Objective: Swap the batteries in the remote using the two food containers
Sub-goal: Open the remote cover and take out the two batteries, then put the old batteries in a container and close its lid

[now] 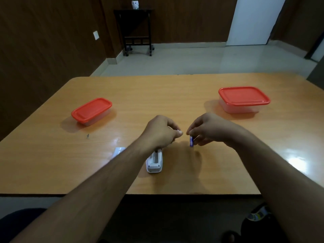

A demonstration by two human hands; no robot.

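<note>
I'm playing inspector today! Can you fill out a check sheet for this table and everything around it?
Surface: glossy wooden table.
Job's things: white remote, battery bay open; blue battery; left container and right container, red lids on.
Clutter: white cover piece; small dark scrap.
Hands: left hand holds the remote; right hand pinches the battery.
Cables: nothing seen.
Surroundings: dark side table, white figurine, tiled floor.

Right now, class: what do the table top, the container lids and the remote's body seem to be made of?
Table top: probably wood-look laminate, glossy; printed grain and bright glare patches.
Container lids: likely plastic, opaque red, smooth moulded rims.
Remote: apparently white moulded plastic, matte; open battery bay.
</note>
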